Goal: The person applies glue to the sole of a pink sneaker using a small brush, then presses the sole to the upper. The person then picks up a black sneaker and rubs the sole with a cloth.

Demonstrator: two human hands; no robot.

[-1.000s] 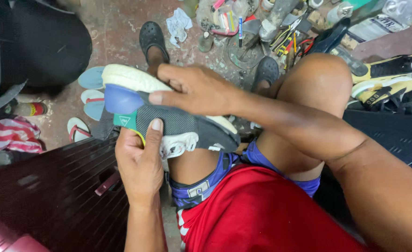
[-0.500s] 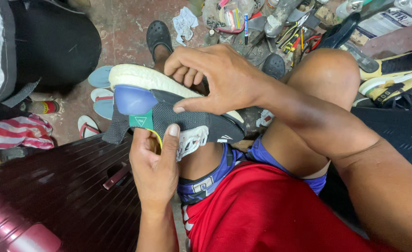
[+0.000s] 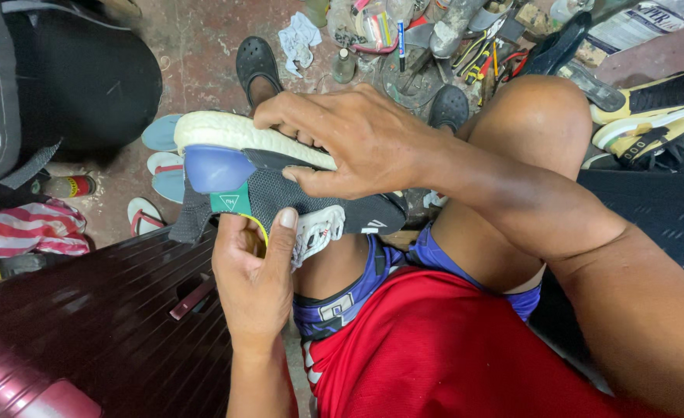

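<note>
I hold one sneaker (image 3: pixel 280 182) on its side above my left thigh, between my two hands. Its sole is thick, white and a little grainy, like foam, and it curves up at the heel. The heel has one smooth blue cap, and the upper part is dark grey knit cloth with a small green tab and white laces. My right hand (image 3: pixel 357 143) lies over the sole from above, fingers closed on its edge and thumb pressed on the knit side. My left hand (image 3: pixel 255 271) comes from below and clamps the heel opening, with the thumb flat on the cloth.

My shorts (image 3: pixel 450 356) are red, smooth fabric, with blue at the hem. At my left stands one dark red suitcase (image 3: pixel 86 325) with a ribbed hard shell. On the rough concrete floor (image 3: pixel 195 46) I count three light blue flip-flops (image 3: pixel 160 159), one black rubber clog (image 3: pixel 255 62) on my foot and one crumpled white rag (image 3: pixel 299 37). The tools (image 3: pixel 473 54) beyond are too mixed to count.
</note>
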